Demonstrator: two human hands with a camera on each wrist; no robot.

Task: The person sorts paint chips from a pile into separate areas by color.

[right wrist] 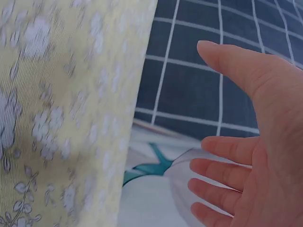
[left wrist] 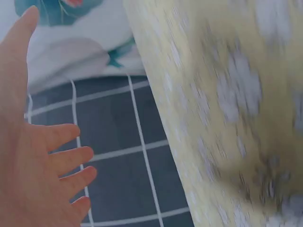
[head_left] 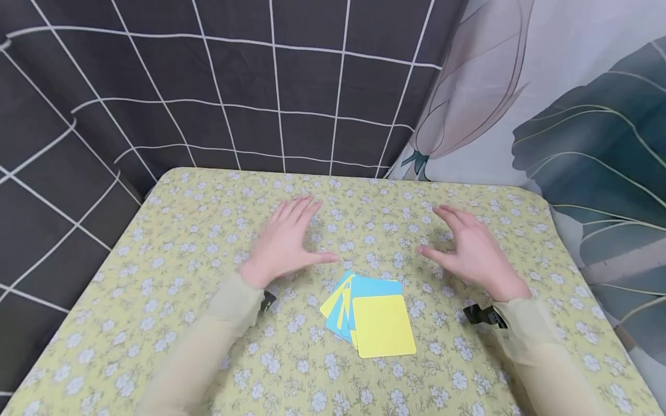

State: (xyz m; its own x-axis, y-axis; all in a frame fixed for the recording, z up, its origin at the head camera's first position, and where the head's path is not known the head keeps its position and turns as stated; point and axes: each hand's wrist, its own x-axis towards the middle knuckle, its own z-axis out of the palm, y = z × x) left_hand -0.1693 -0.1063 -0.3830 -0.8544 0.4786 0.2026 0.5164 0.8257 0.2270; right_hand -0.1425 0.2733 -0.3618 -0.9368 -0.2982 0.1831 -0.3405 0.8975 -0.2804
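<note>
Several yellow and blue square cards lie in a loose fanned pile on the table, with a yellow card [head_left: 384, 326] on top and a blue card [head_left: 376, 286] partly under it. My left hand [head_left: 283, 240] is over the table to the upper left of the pile, fingers spread and thumb pointing right. On the other side, my right hand [head_left: 473, 251] is to the upper right of the cards, its thumb pointing left. Both hands hold nothing. In the wrist views, the left hand [left wrist: 45, 161] and the right hand [right wrist: 258, 137] show extended fingers with thumbs apart.
A yellow floral cloth [head_left: 156, 300] covers the table. Behind it and to the left hangs a dark grid-patterned curtain [head_left: 234, 75]; a white curtain with large flowers and leaves [head_left: 572, 133] hangs at the right. Each wrist carries a black strap [head_left: 486, 316].
</note>
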